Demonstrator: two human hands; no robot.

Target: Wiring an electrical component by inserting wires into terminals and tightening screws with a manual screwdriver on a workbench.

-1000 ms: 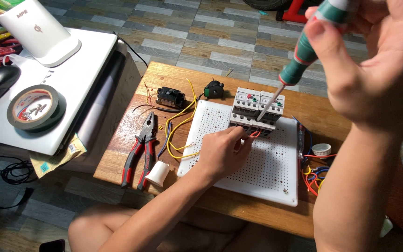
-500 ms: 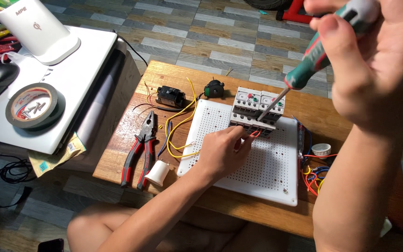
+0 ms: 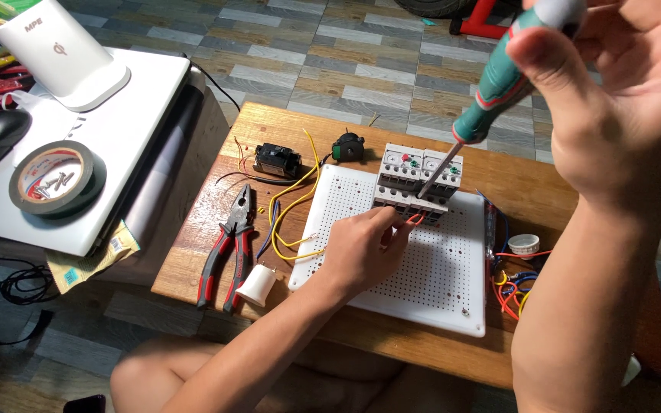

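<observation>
Green-handled screwdriver (image 3: 499,80), gripped in right hand (image 3: 613,99), meets relay (image 3: 416,180) terminal; left hand (image 3: 361,248) pinches red wire (image 3: 416,221), tightening due.

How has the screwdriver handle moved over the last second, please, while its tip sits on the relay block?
Yes. The screwdriver handle in the right hand swung rightward and up the frame, away from the white perforated board; its tip stayed on the relay block.

You get soft, even, fairly bright light with weak shadows, mild glare on the white perforated board (image 3: 430,268) and the white tabletop (image 3: 128,115) toward ten o'clock, while your close right hand (image 3: 613,92) at one o'clock looks slightly soft.
</observation>
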